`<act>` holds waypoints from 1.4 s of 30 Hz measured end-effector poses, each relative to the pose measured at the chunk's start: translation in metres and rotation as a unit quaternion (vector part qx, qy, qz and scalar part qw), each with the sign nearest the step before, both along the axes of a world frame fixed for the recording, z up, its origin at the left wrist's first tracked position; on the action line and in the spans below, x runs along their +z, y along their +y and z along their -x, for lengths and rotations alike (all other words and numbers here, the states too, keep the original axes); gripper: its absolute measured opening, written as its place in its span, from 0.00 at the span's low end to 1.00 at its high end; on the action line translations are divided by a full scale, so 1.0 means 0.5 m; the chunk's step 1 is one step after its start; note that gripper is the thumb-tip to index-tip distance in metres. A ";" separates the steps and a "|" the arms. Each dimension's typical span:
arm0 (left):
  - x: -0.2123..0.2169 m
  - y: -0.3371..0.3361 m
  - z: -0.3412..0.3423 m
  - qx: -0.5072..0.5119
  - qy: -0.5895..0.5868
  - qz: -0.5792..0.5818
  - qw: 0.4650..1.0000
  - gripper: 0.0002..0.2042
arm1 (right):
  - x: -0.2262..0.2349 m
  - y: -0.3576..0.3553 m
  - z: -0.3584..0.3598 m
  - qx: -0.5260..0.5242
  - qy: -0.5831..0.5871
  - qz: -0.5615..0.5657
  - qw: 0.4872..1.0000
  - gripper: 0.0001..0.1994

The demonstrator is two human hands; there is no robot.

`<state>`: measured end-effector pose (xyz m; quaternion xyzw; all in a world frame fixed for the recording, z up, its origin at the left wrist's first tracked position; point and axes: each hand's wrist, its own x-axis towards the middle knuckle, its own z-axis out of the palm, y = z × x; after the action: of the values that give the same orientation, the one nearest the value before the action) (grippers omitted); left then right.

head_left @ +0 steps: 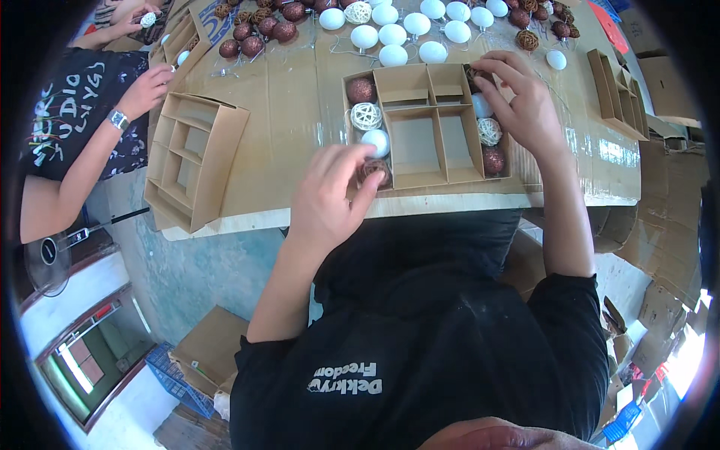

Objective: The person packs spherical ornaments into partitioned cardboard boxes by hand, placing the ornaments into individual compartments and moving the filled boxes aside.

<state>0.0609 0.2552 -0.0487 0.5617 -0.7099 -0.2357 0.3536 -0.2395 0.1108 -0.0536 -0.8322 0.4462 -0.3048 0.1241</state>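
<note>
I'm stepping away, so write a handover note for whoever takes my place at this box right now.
Left hand: fingers press a brown ball into the bottom left slot of the cardboard box.
Right hand: fingers set a dark ball in the top right slot.
Done: both side columns hold four balls each.
Left: the middle compartments are empty. Loose white balls and brown balls lie beyond the box.
</note>
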 end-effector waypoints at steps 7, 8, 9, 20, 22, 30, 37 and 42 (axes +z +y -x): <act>-0.018 0.006 0.001 0.002 -0.053 0.051 0.997 0.06 | -0.012 0.001 -0.013 -0.058 -0.079 -0.128 0.987 0.12; -0.019 0.008 0.002 0.003 -0.061 0.036 0.997 0.08 | -0.012 0.000 -0.006 -0.061 -0.080 -0.125 0.987 0.12; -0.016 0.007 0.005 0.000 -0.061 0.039 0.997 0.08 | -0.011 -0.002 0.002 -0.045 -0.053 -0.094 0.993 0.13; -0.032 -0.065 0.037 -0.033 -0.180 0.041 0.982 0.54 | 0.005 0.113 -0.077 -0.060 0.241 -0.009 0.969 0.56; -0.039 -0.070 0.040 -0.042 -0.167 0.024 0.985 0.59 | 0.003 0.114 -0.079 -0.063 0.266 -0.016 0.962 0.58; -0.044 -0.062 0.039 -0.060 -0.222 0.005 0.973 0.57 | -0.027 0.123 -0.043 -0.138 0.061 -0.068 0.986 0.51; -0.087 -0.070 0.010 -0.101 0.100 0.127 0.982 0.47 | 0.062 0.156 -0.046 -0.177 -0.212 -0.415 0.867 0.23; -0.041 -0.110 0.008 -0.082 0.230 0.198 0.949 0.49 | 0.043 0.070 0.009 -0.054 -0.410 -0.293 0.862 0.29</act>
<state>0.0571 0.2004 -0.0694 0.3509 -0.6854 -0.2412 0.5907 -0.2438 0.1456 -0.0322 -0.5316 0.4683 -0.4800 0.5174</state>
